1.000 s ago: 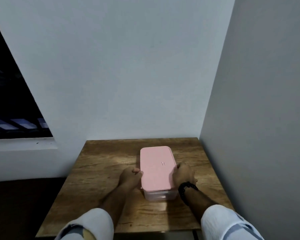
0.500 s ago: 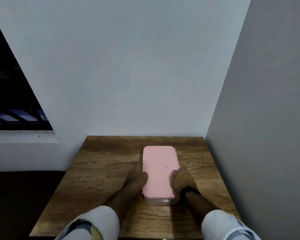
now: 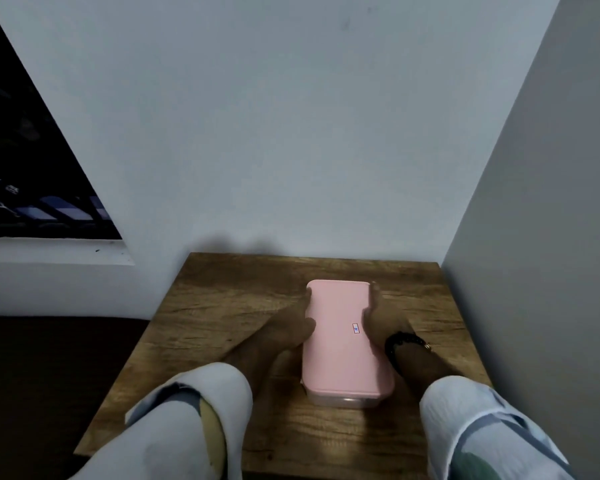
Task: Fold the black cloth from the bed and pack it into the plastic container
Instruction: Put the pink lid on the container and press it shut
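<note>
Head view: both hands clasp the plastic container's long sides — bare table spreads left, wall hems right.

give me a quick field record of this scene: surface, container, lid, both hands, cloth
surface: wooden table set in a wall corner
container: clear plastic container standing on the table, right of centre
lid: pink lid on top, closed
left hand: left hand against the container's left side, thumb on the lid edge
right hand: right hand against the right side; black wristband on the wrist
cloth: none in view; contents hidden by the lid
</note>
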